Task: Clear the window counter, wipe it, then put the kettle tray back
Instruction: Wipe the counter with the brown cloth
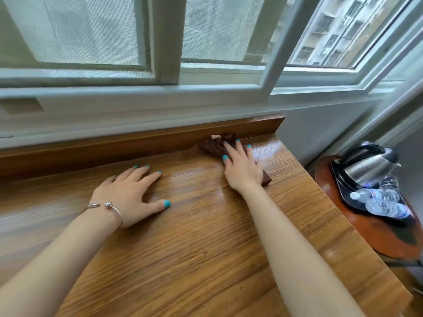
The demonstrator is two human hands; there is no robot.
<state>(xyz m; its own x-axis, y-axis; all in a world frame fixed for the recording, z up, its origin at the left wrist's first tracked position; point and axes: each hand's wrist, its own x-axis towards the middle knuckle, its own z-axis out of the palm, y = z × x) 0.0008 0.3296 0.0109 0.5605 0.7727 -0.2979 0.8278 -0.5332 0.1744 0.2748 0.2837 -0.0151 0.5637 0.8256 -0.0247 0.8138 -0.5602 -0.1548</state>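
The wooden window counter fills the lower view, with nothing standing on it. My right hand lies flat on a brown cloth near the counter's far right corner, pressing it against the wooden back ledge. My left hand rests palm down on the bare wood, fingers spread, a bracelet on the wrist. Off to the right, a black tray holds a steel kettle and two plastic water bottles; it sits on a round reddish side table, lower than the counter.
A white-framed window with mesh screens rises behind the counter's wooden back ledge. The counter's right edge drops off beside the side table. A grey wall stands at the right corner.
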